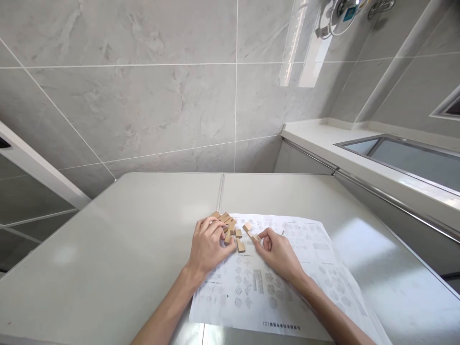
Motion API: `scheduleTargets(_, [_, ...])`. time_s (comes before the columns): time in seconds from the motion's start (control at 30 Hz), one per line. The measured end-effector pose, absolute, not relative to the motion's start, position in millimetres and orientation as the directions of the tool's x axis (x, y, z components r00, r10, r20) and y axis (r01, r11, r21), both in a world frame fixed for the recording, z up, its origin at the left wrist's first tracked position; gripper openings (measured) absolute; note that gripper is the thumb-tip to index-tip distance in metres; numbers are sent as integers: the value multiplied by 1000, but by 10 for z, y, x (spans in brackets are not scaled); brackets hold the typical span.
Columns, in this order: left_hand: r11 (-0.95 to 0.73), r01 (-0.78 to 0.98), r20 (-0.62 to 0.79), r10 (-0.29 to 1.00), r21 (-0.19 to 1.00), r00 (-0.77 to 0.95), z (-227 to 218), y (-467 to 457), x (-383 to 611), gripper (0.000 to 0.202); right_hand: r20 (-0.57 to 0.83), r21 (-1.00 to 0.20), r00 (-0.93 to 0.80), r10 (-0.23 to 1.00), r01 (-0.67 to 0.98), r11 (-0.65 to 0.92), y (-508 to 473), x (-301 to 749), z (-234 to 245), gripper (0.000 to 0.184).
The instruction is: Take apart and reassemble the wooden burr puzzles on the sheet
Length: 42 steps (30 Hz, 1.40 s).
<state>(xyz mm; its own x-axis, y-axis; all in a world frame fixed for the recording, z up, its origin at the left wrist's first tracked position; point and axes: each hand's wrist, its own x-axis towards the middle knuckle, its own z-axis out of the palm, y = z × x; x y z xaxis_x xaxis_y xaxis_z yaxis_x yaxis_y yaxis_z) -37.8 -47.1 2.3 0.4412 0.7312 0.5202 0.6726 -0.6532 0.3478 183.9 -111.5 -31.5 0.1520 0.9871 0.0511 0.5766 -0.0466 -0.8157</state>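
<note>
Several small wooden puzzle blocks (230, 229) lie on a printed instruction sheet (309, 261) spread over a pale table (118, 249). My left hand (207, 244) rests over the left part of the cluster, fingers curled and touching the blocks. My right hand (277, 251) pinches a notched wooden piece (251, 232) between thumb and forefinger, right beside the other blocks. One loose block (240, 246) lies between the two hands.
A grey tiled wall (161, 96) stands behind the table. To the right runs a white counter (323, 136) with a steel sink (409, 155). A plug and cable (327, 24) hang on the wall at the upper right.
</note>
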Motion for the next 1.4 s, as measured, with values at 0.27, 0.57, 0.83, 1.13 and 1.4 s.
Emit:
scheduleTargets(0.27, [-695,661,528,688,283,497,-94,-540,-303,27,110,-618,122,986,785,-29,-1118,1801,-401,21])
scheduleTargets(0.57, [-708,605,481,699,365,529,-32,-580,-292,20,192,-508,-29,981,852,124,-1152,1789,-421,21])
scheduleTargets(0.83, [-762,517,383,645,390,661,-82,-620,-273,54,220,-553,-220,950,774,307,-1183,1819,-410,30])
scheduleTargets(1.13, [-713,585,426,700,386,572,-183,-544,-316,55,202,-530,-272,941,777,338,-1164,1834,-434,31])
scheduleTargets(1.4, [-774,512,490,632,371,601,-101,-586,-283,51,203,-538,-278,939,770,344,-1156,1845,-449,29])
